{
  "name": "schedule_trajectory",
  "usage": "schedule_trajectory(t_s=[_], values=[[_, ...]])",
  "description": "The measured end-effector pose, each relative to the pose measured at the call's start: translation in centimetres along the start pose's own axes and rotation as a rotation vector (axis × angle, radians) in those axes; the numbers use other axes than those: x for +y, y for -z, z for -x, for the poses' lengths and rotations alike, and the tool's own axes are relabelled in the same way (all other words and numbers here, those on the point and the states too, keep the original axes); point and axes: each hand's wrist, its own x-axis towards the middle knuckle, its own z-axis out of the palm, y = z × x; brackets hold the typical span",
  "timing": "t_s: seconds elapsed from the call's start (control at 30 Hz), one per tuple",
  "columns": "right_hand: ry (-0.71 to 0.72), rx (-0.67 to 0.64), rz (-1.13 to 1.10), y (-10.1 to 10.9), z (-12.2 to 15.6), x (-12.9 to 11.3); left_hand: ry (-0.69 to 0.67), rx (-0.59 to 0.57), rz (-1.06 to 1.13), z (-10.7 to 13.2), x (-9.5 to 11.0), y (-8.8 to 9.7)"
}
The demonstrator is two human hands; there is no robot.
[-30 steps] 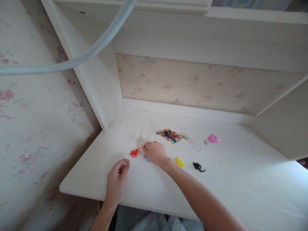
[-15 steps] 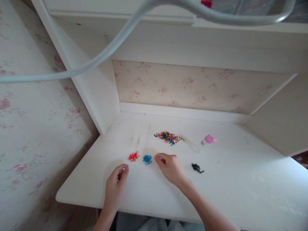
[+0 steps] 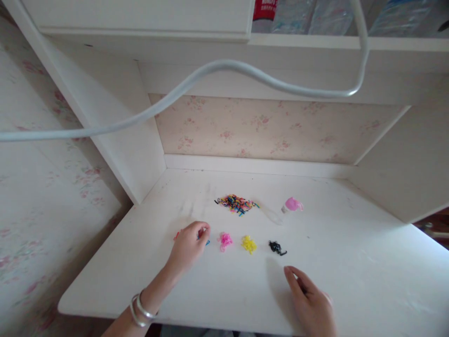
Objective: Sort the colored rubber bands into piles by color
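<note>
On the white desk (image 3: pixel 351 262) lies a mixed pile of small coloured rubber bands (image 3: pixel 235 204). In front of it sit small sorted heaps: pink (image 3: pixel 225 240), yellow (image 3: pixel 249 244) and black (image 3: pixel 277 247). My left hand (image 3: pixel 188 243), with bracelets on the wrist, rests over the red and blue heaps at the left end of the row, its fingers curled in a pinch on the blue bands (image 3: pixel 207 242). My right hand (image 3: pixel 308 302) lies on the desk near the front edge, below the black heap, fingers loosely stretched, holding nothing.
A clear bottle with a pink cap (image 3: pixel 286 208) lies on its side right of the mixed pile. A grey cable (image 3: pixel 217 68) hangs across the view. A shelf above holds bottles (image 3: pixel 298 14). White side panels enclose the desk alcove.
My left hand moved forward onto the red and blue heaps. My right hand drew back from the row to the desk's front, uncovering the pink and yellow heaps. The camera tilted up.
</note>
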Motion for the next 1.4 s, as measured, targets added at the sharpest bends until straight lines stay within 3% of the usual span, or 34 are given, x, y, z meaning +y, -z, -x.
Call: schedule_trajectory(t_s=[0.1, 0.27, 0.4, 0.57, 0.83, 1.2, 1.3, 1.4], values=[[0.084, -0.017, 0.014, -0.4, -0.1, -0.3, -0.018, -0.101, -0.201, -3.6, 1.4, -1.8], [0.194, -0.028, 0.011, -0.8, 0.5, -0.1, 0.028, -0.121, -0.331, -8.1, 1.6, -5.1], [0.219, -0.038, 0.017, -0.8, 0.5, -0.1, 0.052, -0.099, -0.407, -10.0, 1.5, -6.9], [0.229, -0.032, -0.005, -0.6, 0.4, -0.4, 0.052, -0.098, -0.454, -11.0, 1.5, -7.8], [0.237, 0.037, -0.028, -0.4, 0.9, -1.4, 0.053, -0.108, -0.459, -11.3, 0.9, -7.4], [0.252, -0.012, -0.013, -0.5, 0.6, -0.7, 0.041, -0.095, -0.328, -11.8, 0.4, -5.1], [0.251, -0.042, -0.002, -0.5, 0.5, -0.6, 0.017, -0.120, -0.301, -10.9, 0.7, -4.1], [0.245, -0.056, 0.019, -0.5, 0.5, -0.3, -0.020, -0.139, -0.296, -8.6, 1.7, -3.5]])
